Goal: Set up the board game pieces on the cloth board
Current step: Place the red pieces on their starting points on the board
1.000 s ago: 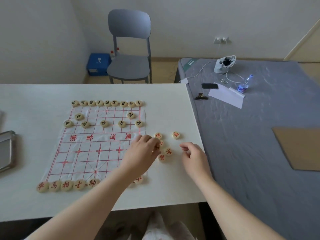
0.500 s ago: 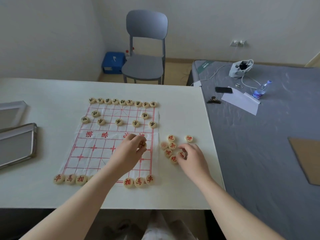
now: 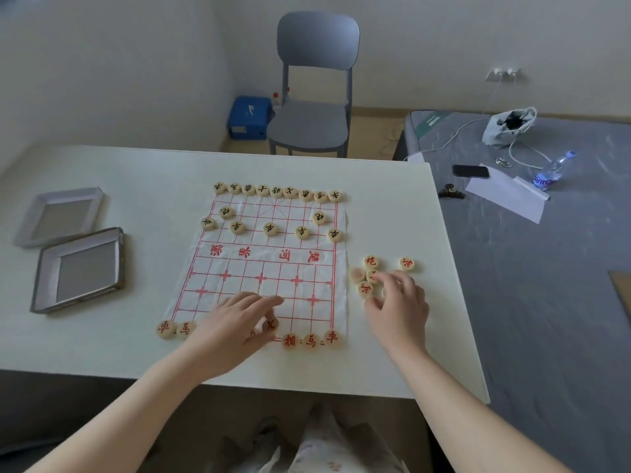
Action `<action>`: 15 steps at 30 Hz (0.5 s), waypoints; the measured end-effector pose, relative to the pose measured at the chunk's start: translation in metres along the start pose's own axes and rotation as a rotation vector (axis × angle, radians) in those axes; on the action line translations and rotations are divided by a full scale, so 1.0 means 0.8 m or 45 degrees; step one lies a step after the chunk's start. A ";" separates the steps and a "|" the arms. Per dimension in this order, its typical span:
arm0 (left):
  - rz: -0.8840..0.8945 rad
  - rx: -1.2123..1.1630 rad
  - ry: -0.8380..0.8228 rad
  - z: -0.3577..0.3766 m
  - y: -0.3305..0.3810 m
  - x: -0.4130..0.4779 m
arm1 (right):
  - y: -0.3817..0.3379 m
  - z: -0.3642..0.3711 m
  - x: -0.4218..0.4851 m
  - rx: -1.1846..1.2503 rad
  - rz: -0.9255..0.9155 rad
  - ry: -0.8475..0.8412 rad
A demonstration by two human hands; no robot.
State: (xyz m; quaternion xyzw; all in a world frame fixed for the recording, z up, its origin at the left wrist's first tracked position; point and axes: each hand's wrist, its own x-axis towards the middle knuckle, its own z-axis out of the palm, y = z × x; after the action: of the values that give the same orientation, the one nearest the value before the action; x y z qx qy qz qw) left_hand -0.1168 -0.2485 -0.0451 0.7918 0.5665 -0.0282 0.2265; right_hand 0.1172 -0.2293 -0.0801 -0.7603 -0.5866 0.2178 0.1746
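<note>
One head view to work through. The cloth board point(image 3: 263, 268) is laid flat on the white table point(image 3: 102, 343), with its slightly longer axis running from the person towards the far edge. Red grid lines are printed on creased white fabric, and a band of red characters is set across the middle. Black-marked discs point(image 3: 276, 191) are lined along the far edge, with more placed in the two rows just nearer.

The left hand point(image 3: 235, 322) is lowered over the board's near edge. A round, pale red-marked disc point(image 3: 270, 325) is pinched between thumb and fingers at the near row, marked face up, with the index finger stretched out beyond it. Near-row discs point(image 3: 310, 340) are seen flat on either side, two to the left of that hand and three to the right.

The right hand point(image 3: 396, 312) is set on the table just beside the board's right edge, fingers curled down over a huddle of loose red discs point(image 3: 370, 262). These are touched by the fingertips; whether one is gripped cannot be told.

Two shallow grey trays point(image 3: 78, 268) are parked well apart, at the table's left.
</note>
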 end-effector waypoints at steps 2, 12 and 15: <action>0.019 0.052 -0.034 0.006 -0.002 -0.004 | -0.003 0.001 -0.003 0.003 0.007 0.003; 0.095 0.128 0.003 0.016 -0.005 -0.006 | -0.003 0.002 -0.010 -0.013 0.019 -0.016; 0.130 0.104 0.032 0.018 0.003 -0.001 | -0.002 0.001 -0.011 -0.006 0.021 -0.018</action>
State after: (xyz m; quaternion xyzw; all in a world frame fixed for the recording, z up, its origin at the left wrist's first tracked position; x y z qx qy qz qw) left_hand -0.1122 -0.2557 -0.0571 0.8285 0.5266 -0.0299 0.1883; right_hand 0.1134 -0.2376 -0.0785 -0.7639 -0.5821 0.2231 0.1667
